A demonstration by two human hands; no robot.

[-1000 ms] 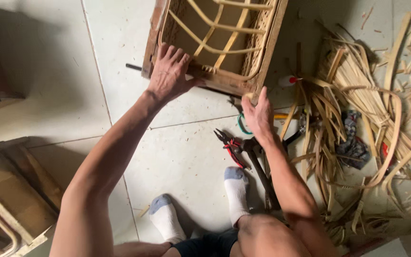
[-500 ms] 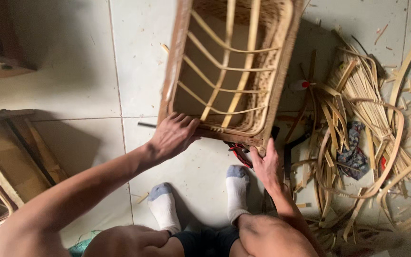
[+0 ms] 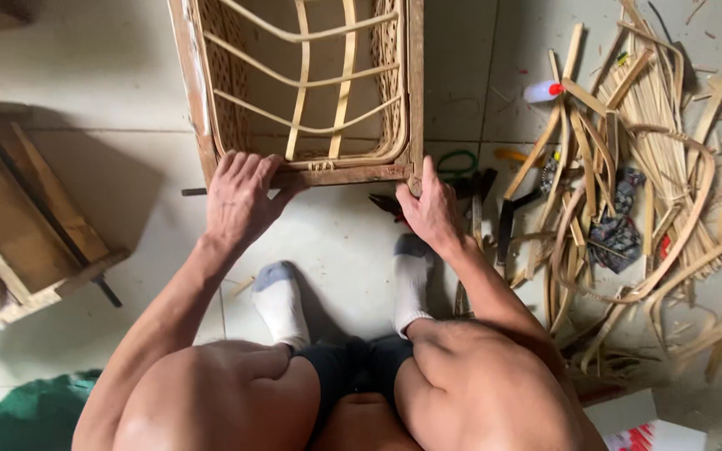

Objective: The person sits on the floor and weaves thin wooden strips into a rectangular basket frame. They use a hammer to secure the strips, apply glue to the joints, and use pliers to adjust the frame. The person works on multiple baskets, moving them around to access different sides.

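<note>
On the tiled floor, rattan frame (image 3: 311, 92) lies just beyond both hands: left hand (image 3: 240, 200) grips its near rail, right hand (image 3: 432, 213) its near-right corner.

pale tiled floor (image 3: 110, 75) bears rattan frame (image 3: 307, 92), cane strips (image 3: 628, 167), pliers (image 3: 390, 205).
</note>
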